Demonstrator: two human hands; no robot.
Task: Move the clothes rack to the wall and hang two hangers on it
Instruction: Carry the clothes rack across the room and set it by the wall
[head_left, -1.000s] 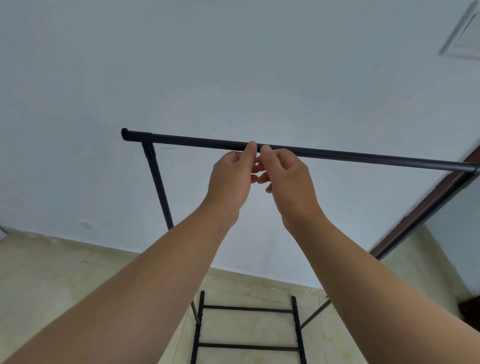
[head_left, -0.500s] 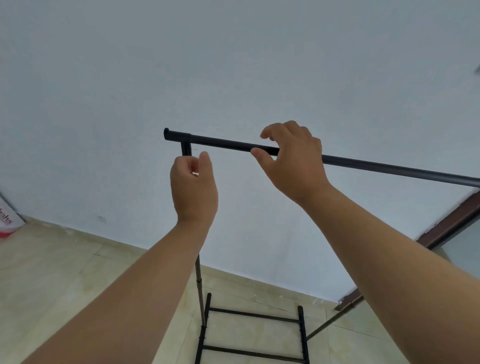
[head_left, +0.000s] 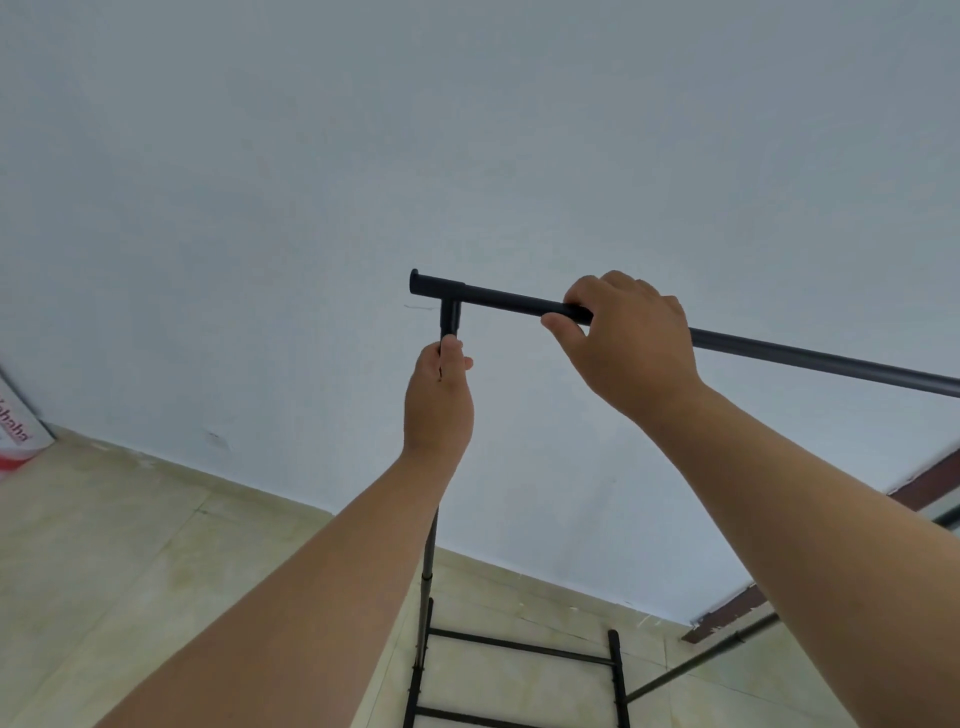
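A black metal clothes rack (head_left: 498, 297) stands in front of a pale wall (head_left: 467, 156). Its top bar runs from the centre to the right edge. My left hand (head_left: 439, 397) is wrapped around the rack's left upright, just under the T-joint. My right hand (head_left: 631, 340) grips the top bar a little right of that joint. The rack's bottom rails (head_left: 519, 647) show low in the view, between my forearms. No hanger is in view.
The floor is pale tile (head_left: 104, 545). A white and red sign (head_left: 18, 426) leans against the wall at the far left. A dark door frame (head_left: 924, 486) runs along the right edge, close to the rack's right leg (head_left: 701, 662).
My hands parted from the middle of the top bar. The left hand dropped onto the left upright and closed on it; the right hand closed on the bar near the joint. The view shifted left.
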